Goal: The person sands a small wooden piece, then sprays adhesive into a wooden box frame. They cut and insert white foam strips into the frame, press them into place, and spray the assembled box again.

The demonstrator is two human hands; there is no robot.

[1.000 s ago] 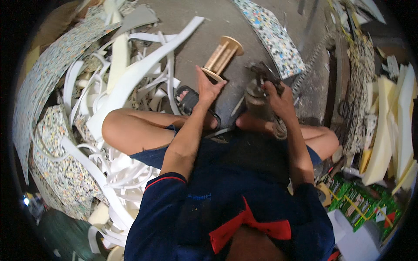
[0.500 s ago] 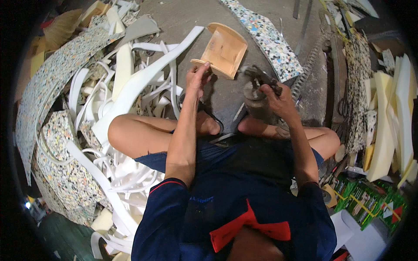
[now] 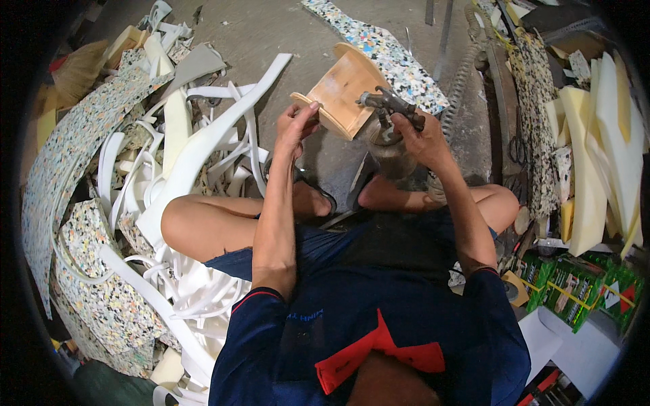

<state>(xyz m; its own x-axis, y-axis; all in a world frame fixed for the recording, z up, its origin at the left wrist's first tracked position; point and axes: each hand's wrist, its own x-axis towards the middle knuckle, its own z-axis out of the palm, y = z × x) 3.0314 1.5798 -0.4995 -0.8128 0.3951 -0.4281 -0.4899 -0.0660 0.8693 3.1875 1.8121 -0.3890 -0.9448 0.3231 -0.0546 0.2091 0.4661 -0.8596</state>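
Left hand (image 3: 296, 130) pinches one end of a curved wooden piece (image 3: 344, 84) over the floor (image 3: 261, 30), near white foam strips (image 3: 220, 132) along the floor's left edge; right hand (image 3: 423, 142) wraps around a dark spray gun (image 3: 394, 103) pointing toward the piece.

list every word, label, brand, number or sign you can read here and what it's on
Navy shirt: a short line of blue lettering on the chest; I don't copy out wording.
Green packages at the right: printed lettering, not copied here; the finer print is too small to read.
Curved wooden piece and spray gun: no lettering I can make out.
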